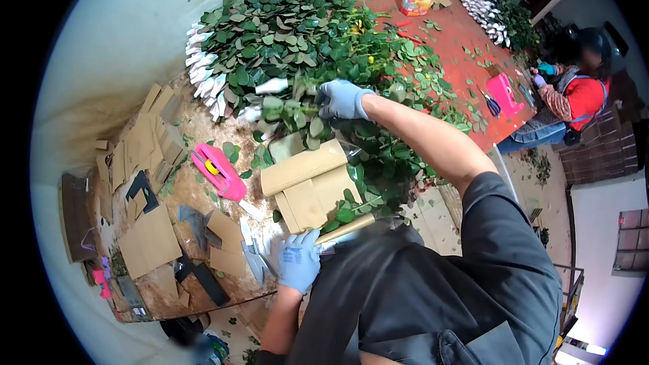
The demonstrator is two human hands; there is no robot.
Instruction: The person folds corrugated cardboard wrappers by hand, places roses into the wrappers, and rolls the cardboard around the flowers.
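My right hand, in a pale blue glove, is closed round leafy rose stems, blurred by motion. A white-sleeved flower head points left from them. Down at the table's near edge, my left hand, gloved alike, has its fingers bent on the end of a tan cardboard strip. Between the hands lies a corrugated cardboard wrapper with leaves over its right side. A pink tape dispenser sits to its left, and scissors with pale handles lie beside my left hand.
A large heap of white-sleeved roses fills the back. Cardboard pieces cover the left side. On the red table are loose leaves, red-handled cutters and another pink dispenser. A person in red stands far right.
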